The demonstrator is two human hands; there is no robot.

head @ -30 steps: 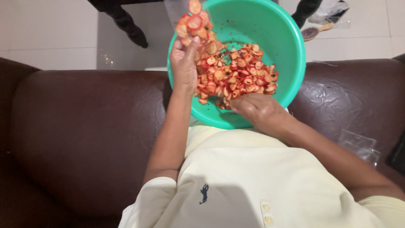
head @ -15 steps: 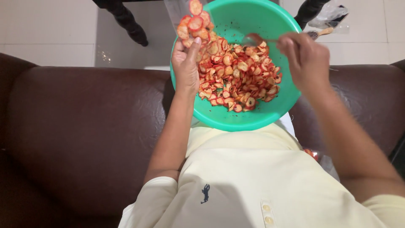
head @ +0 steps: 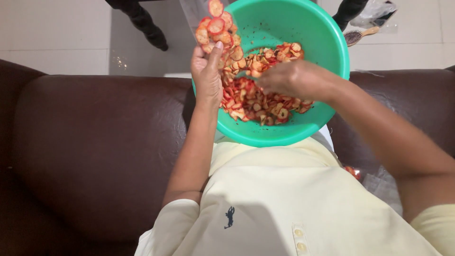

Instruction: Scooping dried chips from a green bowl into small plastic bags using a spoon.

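Observation:
A green plastic bowl (head: 327,38) rests on my lap, tilted away, holding many red-rimmed round slices (head: 251,102). My left hand (head: 207,78) grips the rim of a clear plastic bag (head: 215,23) at the bowl's left edge; the bag is stuffed with the same slices. My right hand (head: 296,79) hovers inside the bowl over the pile, fingers curled together toward the bag. Whether it holds slices is hidden by the fingers.
I sit on a dark brown leather sofa (head: 95,142) in a pale yellow shirt (head: 284,204). Beyond the bowl lies a white tiled floor (head: 52,33), dark furniture legs (head: 142,21) and a wooden hairbrush (head: 360,35). Crumpled clear plastic (head: 379,182) lies by my right arm.
My right hand rose from the bowl's near rim to its right side, then swung left over the slices toward the bag. The left hand kept hold of the bag.

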